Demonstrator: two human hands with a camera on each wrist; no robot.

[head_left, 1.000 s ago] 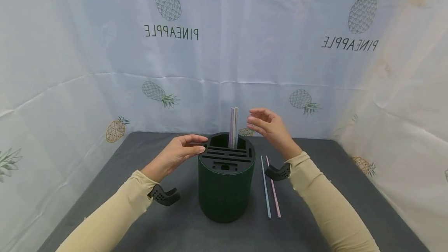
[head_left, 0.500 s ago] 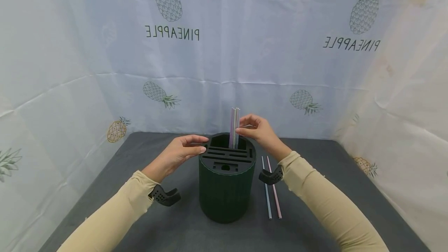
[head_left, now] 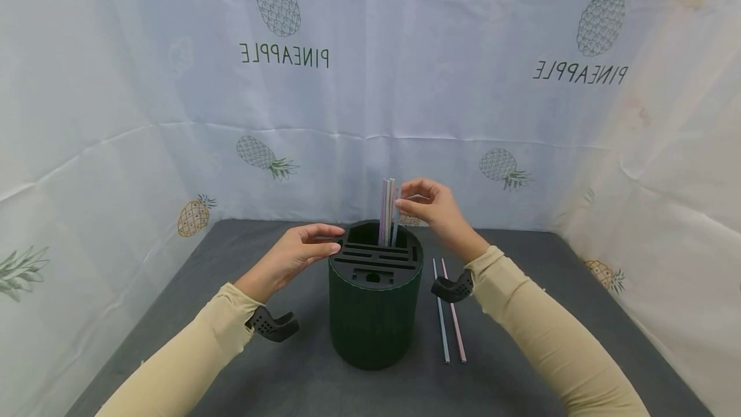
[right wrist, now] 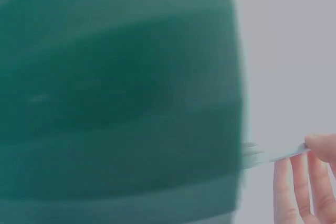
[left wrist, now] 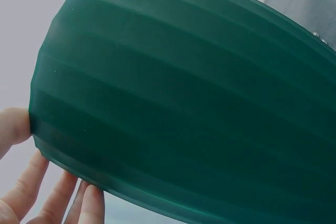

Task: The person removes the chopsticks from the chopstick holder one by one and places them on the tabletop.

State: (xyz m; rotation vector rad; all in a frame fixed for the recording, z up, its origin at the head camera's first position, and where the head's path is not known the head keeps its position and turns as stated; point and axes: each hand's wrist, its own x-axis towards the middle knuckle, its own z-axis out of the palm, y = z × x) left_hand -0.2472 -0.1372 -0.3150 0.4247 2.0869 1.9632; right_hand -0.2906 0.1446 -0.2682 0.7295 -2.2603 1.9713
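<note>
A dark green knife block [head_left: 373,320] with a black slotted top stands upright on the table. At its upper left edge, my left hand [head_left: 292,256] touches the rim with thumb and fingers fairly straight; the left wrist view shows those fingertips [left wrist: 94,198] against the ribbed wall. Several pale chopsticks [head_left: 384,211] stand in the rear opening, their lower ends hidden. My right hand [head_left: 431,206] pinches a light blue chopstick [head_left: 396,217] near its top, its lower end inside the opening and slightly tilted. The right wrist view shows the same pinched chopstick [right wrist: 283,154].
Right of the block, a blue chopstick [head_left: 442,320] and a pink chopstick [head_left: 455,320] lie side by side on the dark grey table [head_left: 260,372]. Behind hangs a white curtain [head_left: 405,101] with printed pineapples. A black wrist strap [head_left: 453,288] hangs over the loose chopsticks.
My right hand came left to the standing chopsticks, then drew back slightly up and right, pulling the blue chopstick a little apart from the others. My left hand stayed put.
</note>
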